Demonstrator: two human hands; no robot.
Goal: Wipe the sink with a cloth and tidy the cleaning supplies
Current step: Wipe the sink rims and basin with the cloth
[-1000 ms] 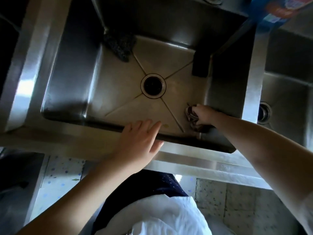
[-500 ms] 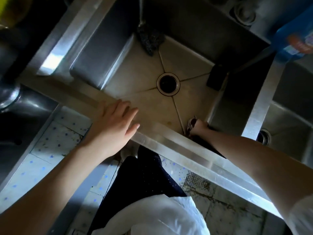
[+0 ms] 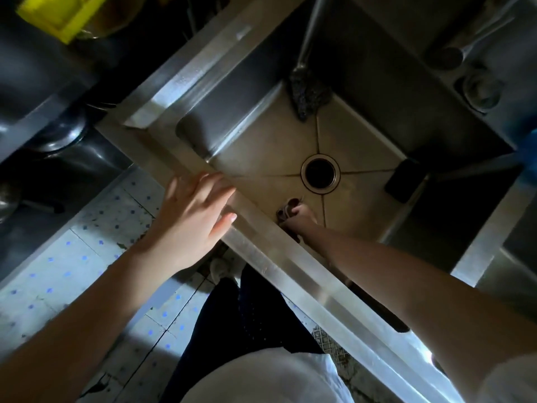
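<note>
From the head camera I look straight down into the steel sink (image 3: pixel 261 146), whose basin sits tilted across the frame. Its round drain (image 3: pixel 320 173) lies just right of centre.

My left hand (image 3: pixel 191 222) is at 8 o'clock from the drain. It lies flat on the sink's front rim with the fingers straight and a little spread, gripping nothing.

My right hand (image 3: pixel 302 219) reaches over that rim into the basin, at 7 o'clock from the drain and close to it. Its fingers are curled round a small bunched cloth (image 3: pixel 286 209), holding it down on the basin floor right by the front wall. Only a little of the cloth shows past my knuckles.

A dark scouring pad (image 3: pixel 306 94) sits in the back corner at 12 o'clock from the drain. A black block-shaped thing (image 3: pixel 405 181) lies at 3 o'clock, against the right wall; I cannot tell what it is.

A blurred blue bottle (image 3: pixel 529 146) shows at the frame's 3 o'clock edge. Part of a 2nd basin (image 3: pixel 511 271) shows at 4 o'clock, and something yellow (image 3: pixel 58 16) at 10 o'clock. Blue-dotted floor tiles (image 3: pixel 72 257) lie below my left arm.
</note>
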